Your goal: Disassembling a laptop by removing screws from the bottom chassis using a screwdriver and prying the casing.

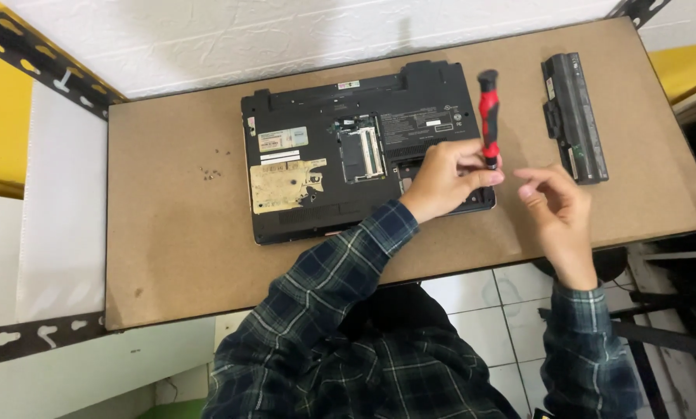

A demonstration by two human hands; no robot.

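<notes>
My left hand [445, 177] pinches the red-and-black plastic screwdriver [488, 116] upright on the upturned black laptop [317, 155] mid-frame; right hand [556, 208] half-open, empty. A tilt could strip that screw.

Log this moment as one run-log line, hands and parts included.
left hand: grips red-and-black screwdriver upright at laptop's right edge | right hand: empty, beside it | battery: out, right | loose screws: left

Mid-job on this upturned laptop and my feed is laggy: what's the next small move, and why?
Probably set the screwdriver tip straight down into a screw near the laptop corner. The left hand holds it upright over that corner, the right hand looks empty beside it, and loose screws lie on the board.
</notes>
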